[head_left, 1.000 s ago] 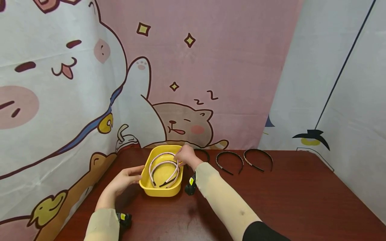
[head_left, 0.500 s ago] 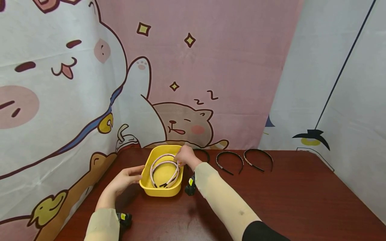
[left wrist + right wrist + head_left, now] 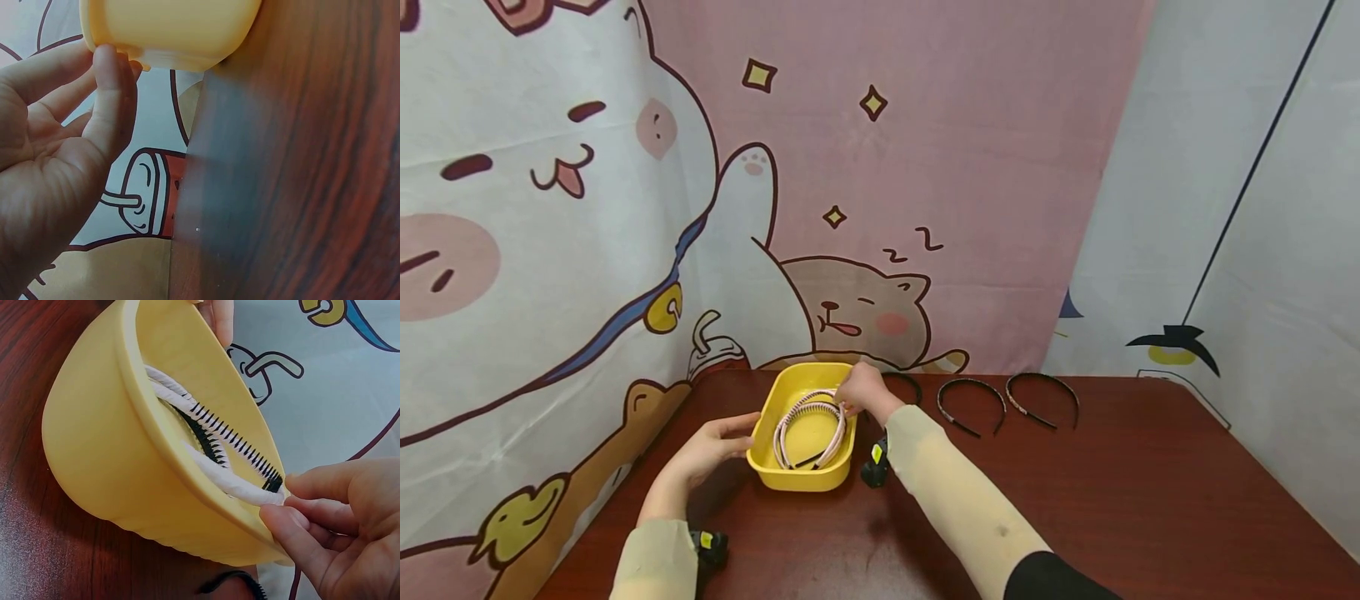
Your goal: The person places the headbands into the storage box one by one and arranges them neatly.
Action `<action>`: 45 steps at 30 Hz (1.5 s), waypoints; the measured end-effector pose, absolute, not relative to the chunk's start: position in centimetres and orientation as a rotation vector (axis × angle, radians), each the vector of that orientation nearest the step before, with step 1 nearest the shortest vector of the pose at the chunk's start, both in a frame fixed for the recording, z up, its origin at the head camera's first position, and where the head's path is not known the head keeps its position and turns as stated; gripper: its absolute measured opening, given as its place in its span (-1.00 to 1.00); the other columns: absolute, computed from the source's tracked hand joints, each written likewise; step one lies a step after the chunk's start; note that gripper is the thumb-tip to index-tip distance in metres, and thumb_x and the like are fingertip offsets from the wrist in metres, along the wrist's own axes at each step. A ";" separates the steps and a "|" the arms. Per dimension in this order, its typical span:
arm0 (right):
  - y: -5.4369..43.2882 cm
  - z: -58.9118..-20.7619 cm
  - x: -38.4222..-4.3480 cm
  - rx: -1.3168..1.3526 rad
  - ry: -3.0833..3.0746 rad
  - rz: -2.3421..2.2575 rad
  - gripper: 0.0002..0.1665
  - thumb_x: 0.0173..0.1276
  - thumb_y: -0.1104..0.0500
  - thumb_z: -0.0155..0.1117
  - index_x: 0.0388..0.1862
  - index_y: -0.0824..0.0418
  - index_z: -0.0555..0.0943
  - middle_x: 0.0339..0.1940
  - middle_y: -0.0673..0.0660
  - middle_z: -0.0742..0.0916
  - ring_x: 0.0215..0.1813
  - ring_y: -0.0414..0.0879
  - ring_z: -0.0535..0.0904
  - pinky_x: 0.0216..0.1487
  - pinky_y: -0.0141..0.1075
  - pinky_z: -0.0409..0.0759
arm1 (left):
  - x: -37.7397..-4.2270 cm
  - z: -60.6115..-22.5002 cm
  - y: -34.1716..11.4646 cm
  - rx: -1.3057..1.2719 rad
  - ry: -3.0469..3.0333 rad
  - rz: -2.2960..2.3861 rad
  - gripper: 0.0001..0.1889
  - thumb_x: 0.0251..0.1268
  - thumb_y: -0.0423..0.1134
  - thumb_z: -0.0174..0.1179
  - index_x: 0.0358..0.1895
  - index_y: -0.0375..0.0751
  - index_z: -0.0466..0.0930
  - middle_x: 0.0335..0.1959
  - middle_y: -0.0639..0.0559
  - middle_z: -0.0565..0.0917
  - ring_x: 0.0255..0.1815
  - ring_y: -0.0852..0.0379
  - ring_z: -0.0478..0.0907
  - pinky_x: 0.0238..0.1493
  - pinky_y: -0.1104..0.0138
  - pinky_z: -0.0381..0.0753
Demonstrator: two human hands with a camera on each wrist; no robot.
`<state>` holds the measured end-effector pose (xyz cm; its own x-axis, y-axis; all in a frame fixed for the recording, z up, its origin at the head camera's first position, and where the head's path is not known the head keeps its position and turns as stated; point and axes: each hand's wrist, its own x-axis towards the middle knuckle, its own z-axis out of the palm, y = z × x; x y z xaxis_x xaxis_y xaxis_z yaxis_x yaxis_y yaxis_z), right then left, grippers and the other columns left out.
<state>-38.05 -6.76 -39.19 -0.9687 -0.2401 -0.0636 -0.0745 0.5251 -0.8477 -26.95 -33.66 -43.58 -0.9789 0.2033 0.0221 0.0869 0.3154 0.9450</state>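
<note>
A yellow plastic basket point(image 3: 800, 481) stands on the table at centre left, with pale pink-and-white toothed headbands point(image 3: 232, 485) lying inside. My right hand point(image 3: 867, 390) reaches over the basket's right rim. In the right wrist view its thumb and fingers pinch one end of the pale headbands; whether one or both are held I cannot tell. My left hand point(image 3: 711, 450) holds the basket's left side at the rim, thumb and fingers against the yellow wall point(image 3: 169, 31) in the left wrist view. Some of its fingers are hidden.
Right of the basket lie two dark headbands point(image 3: 970, 381) on the brown table point(image 3: 1112, 500). Another dark headband point(image 3: 914, 385) is partly hidden behind the right hand. A cartoon-printed cloth point(image 3: 985, 183) hangs along the table's back and left edges.
The pale headbands have sunk lower in the basket and lie closer together, with their free ends shifted. Both hands have stayed almost where they were.
</note>
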 end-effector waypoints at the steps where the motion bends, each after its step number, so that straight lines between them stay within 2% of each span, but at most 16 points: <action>1: -6.7 -39.2 -38.1 -0.263 2.578 -1.441 -0.91 0.00 0.44 0.41 -0.54 0.40 0.63 -0.65 0.19 0.61 -0.68 -0.04 0.60 -0.42 -0.12 0.68 | -27.0 -43.6 -33.6 0.273 2.468 1.758 -0.45 0.35 -0.38 0.15 0.37 -0.46 0.29 0.28 -0.39 0.43 0.01 -0.15 0.57 0.05 0.13 0.57; 5: -6.3 -39.3 -38.2 -0.273 2.575 -1.454 -0.91 0.02 0.41 0.43 -0.50 0.40 0.65 -0.66 0.20 0.62 -0.71 -0.07 0.57 -0.48 -0.16 0.67 | -26.9 -43.7 -33.6 0.291 2.471 1.753 -0.46 0.36 -0.40 0.13 0.37 -0.48 0.28 0.28 -0.41 0.41 0.01 -0.18 0.57 0.01 0.19 0.59; 9: -5.7 -39.0 -38.3 -0.306 2.599 -1.434 -0.91 0.06 0.36 0.44 -0.49 0.38 0.67 -0.63 0.19 0.63 -0.68 -0.07 0.57 -0.44 -0.13 0.68 | -27.0 -43.7 -33.6 0.307 2.463 1.764 -0.46 0.35 -0.43 0.11 0.36 -0.51 0.27 0.27 -0.44 0.41 0.02 -0.21 0.56 -0.02 0.21 0.60; 14: -4.5 -38.1 -38.3 -0.340 2.556 -1.491 -0.91 0.11 0.35 0.40 -0.42 0.39 0.71 -0.47 0.27 0.68 -0.55 0.01 0.63 -0.28 -0.02 0.67 | -27.0 -43.7 -33.6 0.285 2.477 1.759 -0.47 0.35 -0.42 0.13 0.36 -0.47 0.30 0.25 -0.41 0.45 0.01 -0.19 0.57 -0.01 0.21 0.59; 19: -2.5 -37.4 -38.1 -0.379 2.505 -1.560 -0.83 0.17 0.32 0.38 -0.28 0.42 0.70 -0.31 0.31 0.72 -0.38 0.12 0.69 -0.30 -0.05 0.68 | -26.9 -43.5 -33.4 0.276 2.479 1.751 -0.46 0.35 -0.37 0.16 0.37 -0.43 0.31 0.26 -0.37 0.46 0.02 -0.16 0.57 0.03 0.14 0.58; 24: 0.3 -37.0 -38.3 -0.401 2.466 -1.602 -0.78 0.20 0.30 0.37 -0.20 0.42 0.69 -0.32 0.25 0.72 -0.40 0.06 0.68 -0.32 -0.08 0.68 | -26.8 -43.5 -33.3 0.266 2.465 1.755 -0.44 0.35 -0.35 0.17 0.38 -0.43 0.30 0.28 -0.36 0.44 0.03 -0.16 0.56 0.07 0.09 0.56; 28: 2.7 -36.7 -38.8 -0.417 2.500 -1.584 -0.75 0.23 0.26 0.37 -0.17 0.40 0.70 -0.33 0.22 0.71 -0.42 0.00 0.66 -0.33 -0.11 0.69 | -26.8 -43.5 -33.5 0.272 2.464 1.754 -0.43 0.36 -0.34 0.17 0.38 -0.44 0.29 0.28 -0.37 0.43 0.02 -0.13 0.57 0.05 0.14 0.57; 33: 5.9 -36.1 -39.4 -0.401 2.562 -1.556 -0.72 0.26 0.23 0.34 -0.12 0.39 0.69 -0.29 0.27 0.70 -0.33 0.12 0.66 -0.28 -0.06 0.68 | -26.8 -43.6 -33.9 0.302 2.442 1.771 -0.42 0.36 -0.34 0.16 0.39 -0.47 0.26 0.28 -0.40 0.42 0.01 -0.12 0.59 0.02 0.20 0.59; 37: 8.4 -36.1 -39.7 -0.364 2.588 -1.553 -0.70 0.25 0.23 0.33 -0.10 0.41 0.68 -0.28 0.30 0.71 -0.29 0.18 0.67 -0.31 -0.08 0.69 | -26.9 -43.7 -33.9 0.312 2.423 1.781 -0.42 0.36 -0.36 0.15 0.39 -0.48 0.24 0.29 -0.42 0.40 0.02 -0.15 0.58 0.03 0.20 0.58; 42: 11.8 -36.1 -40.2 -0.344 2.584 -1.566 -0.63 0.30 0.22 0.31 -0.02 0.46 0.64 -0.20 0.34 0.70 -0.32 0.09 0.67 -0.34 -0.14 0.69 | -26.8 -43.6 -33.7 0.297 2.437 1.772 -0.44 0.38 -0.38 0.13 0.39 -0.47 0.25 0.30 -0.42 0.39 0.06 -0.17 0.56 0.03 0.21 0.58; 45: 13.8 -35.8 -40.3 -0.321 2.597 -1.551 -0.61 0.32 0.21 0.30 0.02 0.47 0.62 -0.25 0.28 0.70 -0.34 0.02 0.66 -0.32 -0.13 0.69 | -26.7 -43.6 -33.7 0.308 2.441 1.766 -0.45 0.39 -0.39 0.10 0.39 -0.49 0.23 0.30 -0.44 0.37 0.07 -0.19 0.55 0.02 0.23 0.58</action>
<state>-40.26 13.79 -35.83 -0.9728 -0.2305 0.0222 -0.1289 0.4589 -0.8791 -26.71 -33.67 -43.56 -0.9731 0.2290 0.0274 0.0976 0.3012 0.9485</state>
